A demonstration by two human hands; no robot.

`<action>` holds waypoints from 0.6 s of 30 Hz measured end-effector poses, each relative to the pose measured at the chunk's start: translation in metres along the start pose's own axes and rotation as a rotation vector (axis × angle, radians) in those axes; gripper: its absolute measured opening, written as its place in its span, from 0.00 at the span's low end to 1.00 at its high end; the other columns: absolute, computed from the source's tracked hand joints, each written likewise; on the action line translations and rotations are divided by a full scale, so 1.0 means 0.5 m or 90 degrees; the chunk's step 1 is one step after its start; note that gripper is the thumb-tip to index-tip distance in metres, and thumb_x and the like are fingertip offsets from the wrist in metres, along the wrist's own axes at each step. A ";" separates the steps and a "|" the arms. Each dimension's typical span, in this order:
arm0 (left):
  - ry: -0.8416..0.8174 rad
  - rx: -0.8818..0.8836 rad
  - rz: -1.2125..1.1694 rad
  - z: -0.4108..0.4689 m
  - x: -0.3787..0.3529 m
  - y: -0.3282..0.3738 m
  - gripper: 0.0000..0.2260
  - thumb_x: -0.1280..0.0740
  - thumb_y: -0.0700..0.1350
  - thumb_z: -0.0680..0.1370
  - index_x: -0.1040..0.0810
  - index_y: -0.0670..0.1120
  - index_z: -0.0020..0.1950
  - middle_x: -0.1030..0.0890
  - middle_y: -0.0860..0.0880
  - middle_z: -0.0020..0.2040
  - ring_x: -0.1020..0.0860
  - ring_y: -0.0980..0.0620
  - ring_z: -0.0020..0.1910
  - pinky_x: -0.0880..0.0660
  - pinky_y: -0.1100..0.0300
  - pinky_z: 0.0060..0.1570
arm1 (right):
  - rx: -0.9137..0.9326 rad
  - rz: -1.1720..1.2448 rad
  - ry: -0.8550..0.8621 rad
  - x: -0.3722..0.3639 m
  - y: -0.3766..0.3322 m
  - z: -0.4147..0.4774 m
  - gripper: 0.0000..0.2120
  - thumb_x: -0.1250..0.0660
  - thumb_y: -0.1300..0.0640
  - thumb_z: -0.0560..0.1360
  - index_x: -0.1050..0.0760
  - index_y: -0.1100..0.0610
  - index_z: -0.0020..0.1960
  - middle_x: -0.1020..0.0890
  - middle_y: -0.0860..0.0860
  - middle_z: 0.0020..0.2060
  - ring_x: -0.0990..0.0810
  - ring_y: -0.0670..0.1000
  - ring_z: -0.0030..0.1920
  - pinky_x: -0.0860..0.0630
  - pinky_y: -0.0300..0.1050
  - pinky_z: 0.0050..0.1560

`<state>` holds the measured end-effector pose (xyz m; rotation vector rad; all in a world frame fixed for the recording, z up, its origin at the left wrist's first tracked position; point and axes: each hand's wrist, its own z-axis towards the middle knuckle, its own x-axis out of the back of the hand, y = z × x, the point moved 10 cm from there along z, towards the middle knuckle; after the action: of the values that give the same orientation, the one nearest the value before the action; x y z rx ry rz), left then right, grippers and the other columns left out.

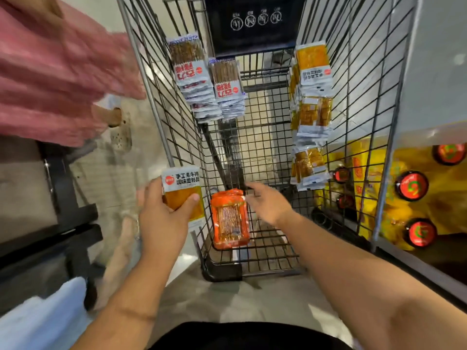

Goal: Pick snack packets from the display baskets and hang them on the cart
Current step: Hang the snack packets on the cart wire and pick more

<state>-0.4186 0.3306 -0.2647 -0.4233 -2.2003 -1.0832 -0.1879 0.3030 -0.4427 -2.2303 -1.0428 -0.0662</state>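
Note:
My left hand grips a stack of white-and-yellow snack packets just outside the left wall of the black wire cart. My right hand reaches into the cart with relaxed fingers and holds nothing. It hovers beside a bundle of orange packets that hangs low on the left wall. Two bunches of white-and-brown packets hang higher on that wall. Bunches of yellow packets hang down the right wall.
Another person in a pink garment stands at the upper left, blurred. A dark rack stands at the left. Behind the cart's right wall lie yellow goods with red round caps. A black sign panel closes the cart's far end.

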 end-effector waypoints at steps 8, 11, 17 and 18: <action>-0.158 -0.052 -0.118 0.000 -0.085 0.108 0.13 0.30 0.46 0.80 0.31 0.57 0.58 0.21 0.59 0.53 0.22 0.64 0.50 0.22 0.60 0.49 | -0.067 0.408 0.053 0.124 0.046 -0.093 0.09 0.31 0.47 0.79 0.17 0.51 0.54 0.15 0.48 0.58 0.18 0.53 0.61 0.23 0.49 0.55; -0.237 -0.034 -0.140 0.008 -0.178 0.142 0.06 0.34 0.46 0.83 0.29 0.55 0.56 0.19 0.54 0.53 0.19 0.60 0.49 0.20 0.56 0.49 | -0.018 0.576 0.006 0.142 -0.002 -0.134 0.16 0.31 0.43 0.74 0.19 0.50 0.57 0.14 0.46 0.51 0.17 0.48 0.54 0.22 0.47 0.52; -0.380 0.001 -0.072 -0.009 -0.289 0.176 0.06 0.34 0.48 0.83 0.24 0.52 0.60 0.16 0.50 0.56 0.16 0.51 0.49 0.18 0.54 0.46 | -0.033 0.764 0.063 0.164 0.017 -0.147 0.05 0.33 0.64 0.79 0.24 0.57 0.53 0.16 0.52 0.42 0.16 0.50 0.40 0.18 0.45 0.39; -0.384 -0.017 -0.015 -0.008 -0.287 0.177 0.08 0.34 0.50 0.83 0.24 0.52 0.62 0.17 0.52 0.57 0.17 0.51 0.51 0.19 0.52 0.49 | -0.066 0.784 0.094 0.165 0.037 -0.146 0.05 0.32 0.65 0.79 0.24 0.57 0.52 0.17 0.54 0.43 0.16 0.52 0.40 0.19 0.46 0.36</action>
<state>-0.2630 0.3808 -0.3071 -0.8242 -2.7134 -1.0966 -0.1028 0.3063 -0.3708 -2.5275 0.5193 0.2497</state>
